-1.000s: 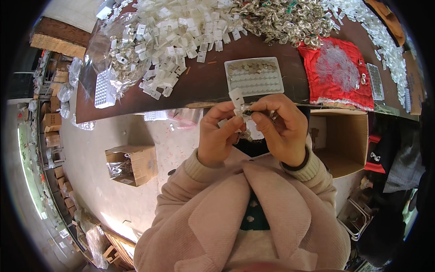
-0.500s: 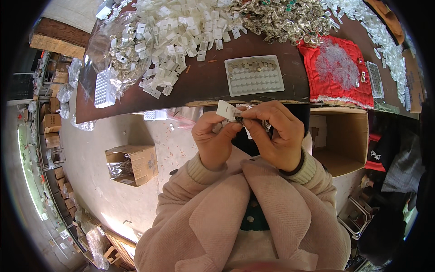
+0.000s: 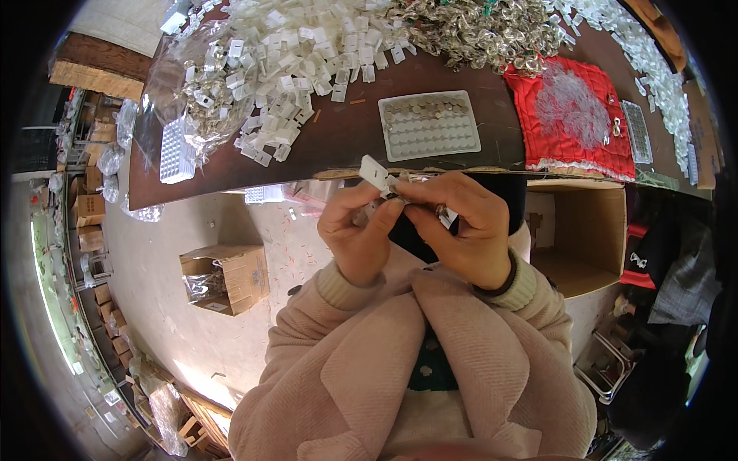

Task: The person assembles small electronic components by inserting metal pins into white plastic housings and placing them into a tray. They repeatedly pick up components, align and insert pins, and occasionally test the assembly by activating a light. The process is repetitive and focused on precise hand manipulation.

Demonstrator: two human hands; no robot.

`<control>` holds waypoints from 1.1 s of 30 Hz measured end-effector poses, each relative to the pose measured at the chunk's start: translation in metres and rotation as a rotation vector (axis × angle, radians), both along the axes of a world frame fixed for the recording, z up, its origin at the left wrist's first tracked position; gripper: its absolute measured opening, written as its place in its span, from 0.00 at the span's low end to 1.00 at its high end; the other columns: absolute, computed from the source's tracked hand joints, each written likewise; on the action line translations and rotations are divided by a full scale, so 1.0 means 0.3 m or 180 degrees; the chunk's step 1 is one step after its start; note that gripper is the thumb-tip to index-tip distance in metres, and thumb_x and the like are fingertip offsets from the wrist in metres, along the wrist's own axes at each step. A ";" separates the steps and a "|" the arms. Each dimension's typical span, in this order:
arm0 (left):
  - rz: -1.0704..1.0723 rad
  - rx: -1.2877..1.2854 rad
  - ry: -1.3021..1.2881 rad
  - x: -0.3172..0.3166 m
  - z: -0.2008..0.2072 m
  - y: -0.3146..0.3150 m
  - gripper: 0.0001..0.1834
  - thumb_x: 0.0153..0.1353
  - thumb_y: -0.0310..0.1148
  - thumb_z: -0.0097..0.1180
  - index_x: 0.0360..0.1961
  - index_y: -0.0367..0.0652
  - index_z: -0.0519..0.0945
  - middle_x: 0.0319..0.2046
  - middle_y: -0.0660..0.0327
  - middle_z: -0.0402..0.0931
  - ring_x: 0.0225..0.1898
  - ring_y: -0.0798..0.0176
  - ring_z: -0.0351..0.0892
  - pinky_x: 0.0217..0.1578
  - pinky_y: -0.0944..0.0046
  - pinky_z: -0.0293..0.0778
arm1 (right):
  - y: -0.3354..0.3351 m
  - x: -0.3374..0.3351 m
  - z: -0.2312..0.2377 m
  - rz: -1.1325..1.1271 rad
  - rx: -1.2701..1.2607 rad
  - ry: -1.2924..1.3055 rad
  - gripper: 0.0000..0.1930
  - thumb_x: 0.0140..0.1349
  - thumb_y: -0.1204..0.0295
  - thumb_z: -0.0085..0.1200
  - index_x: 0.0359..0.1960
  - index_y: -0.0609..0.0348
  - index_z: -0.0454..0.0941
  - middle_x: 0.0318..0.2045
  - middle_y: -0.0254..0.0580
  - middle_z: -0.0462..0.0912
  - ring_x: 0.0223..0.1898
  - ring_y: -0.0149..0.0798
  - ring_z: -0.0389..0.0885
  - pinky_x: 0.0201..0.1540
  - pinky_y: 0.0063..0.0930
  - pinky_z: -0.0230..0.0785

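Both my hands meet just in front of the table edge. My left hand (image 3: 356,234) is closed, its thumb and forefinger pinching a small white plastic card (image 3: 374,172) with a dark slot, which tilts up. Close against it, my right hand (image 3: 470,230) is closed too, thumb and forefinger tips together at the card's lower end. Small shiny pieces (image 3: 444,216) show between the right fingers, partly hidden. What exactly the right fingertips grip is too small to make out.
On the brown table (image 3: 346,142) lie a heap of white plastic cards (image 3: 323,54), a pile of shiny metal pieces (image 3: 484,34), a moulded tray (image 3: 430,144) with small round pieces, and a red cloth (image 3: 538,146) under clear strands. Cardboard boxes (image 3: 246,276) (image 3: 580,269) stand below.
The white card has tilted more upright and shifted slightly left and up. My left hand has moved slightly left; the right fingers have followed toward the card.
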State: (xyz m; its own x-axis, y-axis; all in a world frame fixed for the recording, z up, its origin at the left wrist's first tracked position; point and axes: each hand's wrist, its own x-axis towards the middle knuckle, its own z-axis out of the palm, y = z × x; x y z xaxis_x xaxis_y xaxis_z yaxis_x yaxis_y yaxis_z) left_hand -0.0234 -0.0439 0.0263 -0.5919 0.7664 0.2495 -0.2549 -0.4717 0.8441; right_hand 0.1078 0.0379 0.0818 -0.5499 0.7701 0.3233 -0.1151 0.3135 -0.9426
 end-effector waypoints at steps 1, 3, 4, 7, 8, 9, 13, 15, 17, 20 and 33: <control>0.0034 0.0163 -0.0020 0.009 0.001 0.002 0.15 0.58 0.12 0.62 0.45 0.36 0.78 0.46 0.54 0.82 0.46 0.66 0.80 0.48 0.66 0.76 | -0.005 -0.006 -0.001 -0.0072 -0.0071 -0.0022 0.18 0.52 0.88 0.61 0.46 0.60 0.84 0.33 0.40 0.84 0.34 0.32 0.82 0.36 0.22 0.73; 0.0089 0.0337 -0.0039 0.023 0.003 0.010 0.15 0.59 0.13 0.61 0.45 0.36 0.76 0.47 0.52 0.81 0.47 0.66 0.80 0.49 0.65 0.76 | -0.011 -0.015 -0.001 -0.0181 -0.0213 0.0043 0.17 0.52 0.87 0.61 0.45 0.61 0.83 0.33 0.40 0.84 0.34 0.30 0.83 0.36 0.21 0.73; 0.0112 0.0343 -0.0041 0.030 0.003 0.013 0.15 0.59 0.13 0.61 0.46 0.36 0.75 0.47 0.51 0.81 0.47 0.65 0.80 0.49 0.65 0.76 | -0.014 -0.018 0.000 -0.0216 -0.0289 0.0126 0.17 0.52 0.87 0.61 0.44 0.62 0.82 0.33 0.40 0.84 0.35 0.29 0.83 0.36 0.21 0.74; 0.0183 0.0386 0.0124 0.036 0.001 0.026 0.15 0.60 0.13 0.60 0.46 0.36 0.74 0.48 0.50 0.81 0.47 0.65 0.80 0.49 0.64 0.76 | -0.015 -0.015 0.004 -0.0312 -0.0220 0.0083 0.14 0.52 0.87 0.60 0.41 0.63 0.80 0.33 0.39 0.83 0.34 0.27 0.82 0.37 0.21 0.73; 0.0229 0.0359 0.0201 0.036 0.000 0.029 0.15 0.60 0.13 0.60 0.46 0.36 0.74 0.48 0.50 0.81 0.47 0.64 0.80 0.49 0.64 0.76 | -0.013 -0.012 0.006 -0.0358 -0.0136 0.0046 0.12 0.53 0.87 0.60 0.39 0.63 0.79 0.33 0.38 0.83 0.34 0.26 0.81 0.37 0.20 0.73; 0.0231 0.0356 0.0277 0.034 -0.002 0.030 0.14 0.61 0.16 0.60 0.46 0.39 0.74 0.47 0.51 0.81 0.46 0.63 0.81 0.47 0.65 0.77 | -0.012 -0.007 0.008 -0.0363 -0.0132 -0.0021 0.12 0.53 0.86 0.61 0.38 0.63 0.79 0.32 0.37 0.83 0.34 0.26 0.81 0.37 0.20 0.73; 0.0079 0.0213 0.0126 0.017 -0.006 0.017 0.13 0.64 0.23 0.61 0.46 0.45 0.73 0.44 0.53 0.81 0.45 0.59 0.83 0.43 0.64 0.79 | 0.010 -0.004 0.005 -0.0089 -0.0668 0.0074 0.10 0.56 0.87 0.61 0.37 0.64 0.76 0.34 0.36 0.81 0.33 0.25 0.78 0.37 0.19 0.71; -0.0151 0.0184 -0.0303 0.009 -0.009 0.009 0.13 0.64 0.24 0.60 0.47 0.46 0.73 0.44 0.53 0.81 0.45 0.59 0.83 0.43 0.64 0.79 | 0.020 -0.010 -0.004 0.0208 -0.1170 0.0236 0.10 0.57 0.87 0.62 0.38 0.65 0.76 0.35 0.37 0.81 0.34 0.24 0.77 0.37 0.18 0.71; -0.0434 0.0121 -0.0928 0.004 -0.011 0.002 0.12 0.65 0.25 0.60 0.47 0.46 0.73 0.45 0.53 0.81 0.45 0.60 0.83 0.41 0.65 0.79 | 0.021 -0.017 -0.014 0.0440 -0.1620 0.0373 0.11 0.57 0.86 0.63 0.40 0.65 0.77 0.36 0.37 0.81 0.34 0.24 0.78 0.36 0.19 0.71; -0.0526 0.0232 -0.1162 -0.001 -0.017 -0.001 0.12 0.65 0.26 0.59 0.48 0.46 0.73 0.45 0.53 0.81 0.45 0.61 0.83 0.41 0.65 0.79 | -0.005 -0.035 -0.031 0.0115 -0.0600 -0.0076 0.13 0.54 0.84 0.63 0.41 0.60 0.82 0.31 0.37 0.82 0.32 0.29 0.81 0.34 0.21 0.72; -0.0142 -0.0748 -0.1565 -0.086 -0.050 0.020 0.07 0.69 0.31 0.54 0.45 0.44 0.73 0.39 0.55 0.81 0.26 0.74 0.69 0.18 0.77 0.59 | 0.145 -0.149 -0.110 -0.0740 0.1279 -0.1085 0.13 0.58 0.82 0.60 0.45 0.58 0.84 0.37 0.45 0.83 0.32 0.44 0.84 0.33 0.33 0.76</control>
